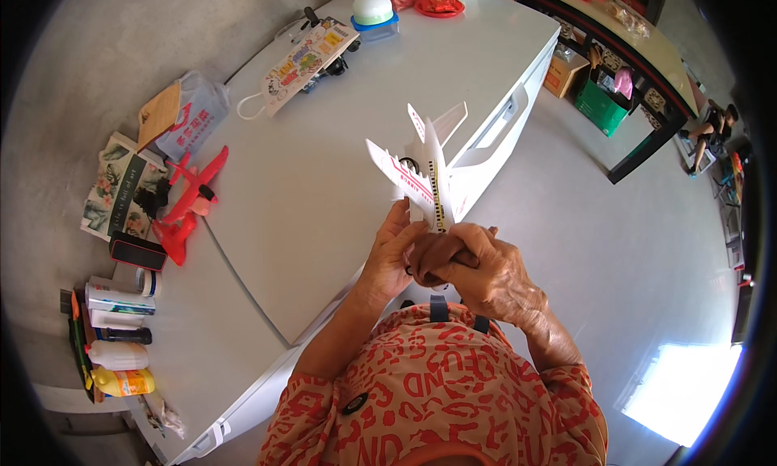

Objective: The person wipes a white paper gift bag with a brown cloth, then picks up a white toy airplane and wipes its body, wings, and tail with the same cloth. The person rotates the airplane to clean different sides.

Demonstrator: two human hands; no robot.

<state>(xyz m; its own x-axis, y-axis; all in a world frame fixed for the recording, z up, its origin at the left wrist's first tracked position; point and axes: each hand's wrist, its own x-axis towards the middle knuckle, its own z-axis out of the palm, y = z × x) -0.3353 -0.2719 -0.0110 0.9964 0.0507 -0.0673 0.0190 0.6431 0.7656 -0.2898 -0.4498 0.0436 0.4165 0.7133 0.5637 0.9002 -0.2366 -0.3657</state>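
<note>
A white toy airplane [438,174] with red stripes on its wing and a row of dark windows is held up in front of my chest, its tail pointing away from me. My left hand [388,256] grips it low on its left side, near the wing root. My right hand [495,271] pinches a bunched brown cloth [432,256], which lies over the nose end and hides most of it. A small dark wheel shows behind the wing.
Below the toy is a light grey chest freezer top [303,205]. Along its wall side are a red toy plane [194,189], a black speaker [138,250], a plastic bag [194,117], several bottles and a paper bag [309,65]. A person [716,129] sits far right beyond a table [643,35].
</note>
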